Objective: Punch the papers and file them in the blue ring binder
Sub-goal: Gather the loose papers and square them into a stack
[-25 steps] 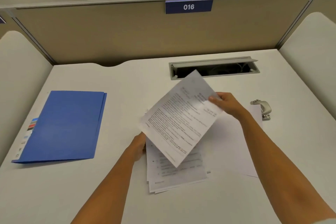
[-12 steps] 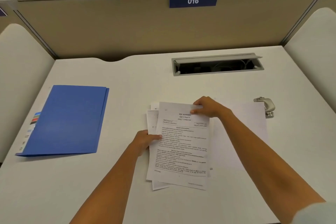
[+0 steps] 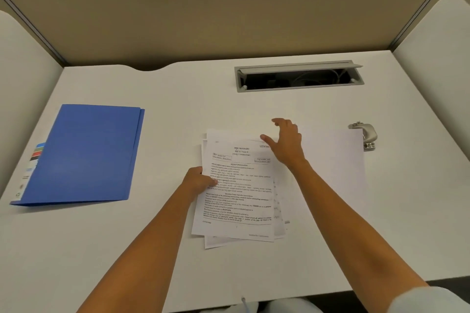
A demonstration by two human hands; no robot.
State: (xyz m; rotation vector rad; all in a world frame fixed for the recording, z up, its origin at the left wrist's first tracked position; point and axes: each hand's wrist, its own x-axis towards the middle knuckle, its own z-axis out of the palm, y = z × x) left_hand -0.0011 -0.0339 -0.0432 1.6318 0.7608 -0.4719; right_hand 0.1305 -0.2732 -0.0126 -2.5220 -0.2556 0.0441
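I'm at a white tabletop walled by beige partitions, a cable slot at the back. The blue ring binder lies shut near the left edge, the punch to the right (bare surface between). My left hand pinches the papers' left edge; my right hand hovers over their top corner, fingers spread, holding nothing.

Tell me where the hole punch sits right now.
In the head view the hole punch sits on the right side of the desk, at the far right corner of the blank white sheet, beyond the right hand.
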